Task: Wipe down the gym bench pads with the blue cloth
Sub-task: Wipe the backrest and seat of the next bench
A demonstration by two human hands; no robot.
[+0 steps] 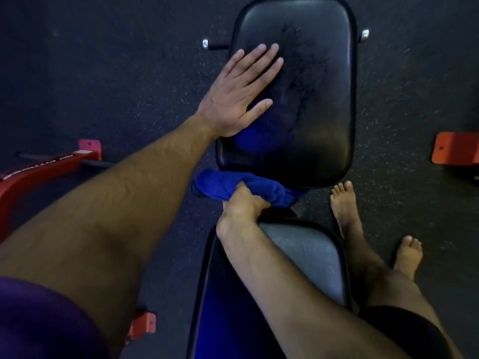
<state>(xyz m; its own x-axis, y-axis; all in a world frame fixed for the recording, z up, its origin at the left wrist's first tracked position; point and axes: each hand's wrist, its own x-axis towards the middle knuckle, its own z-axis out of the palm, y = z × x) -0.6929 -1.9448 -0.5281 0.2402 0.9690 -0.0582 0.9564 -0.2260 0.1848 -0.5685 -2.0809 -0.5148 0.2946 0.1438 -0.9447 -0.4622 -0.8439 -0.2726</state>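
I see left hand (239,92) flat, fingers straight, steadying far pad (311,120) | right hand (243,200) clutching blue cloth (220,183) in the gap between pads | wet-looking streaks, possibly glare | I'd overlap strokes, cover edges, near pad (305,255).

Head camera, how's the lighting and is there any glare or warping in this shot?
Head view: dim, with a blue cast; soft glare on the far pad, which also mirrors the blue cloth as a blue patch; wide-angle stretch swells the near forearms; left hand and right hand are fairly sharp, the floor dark and grainy.
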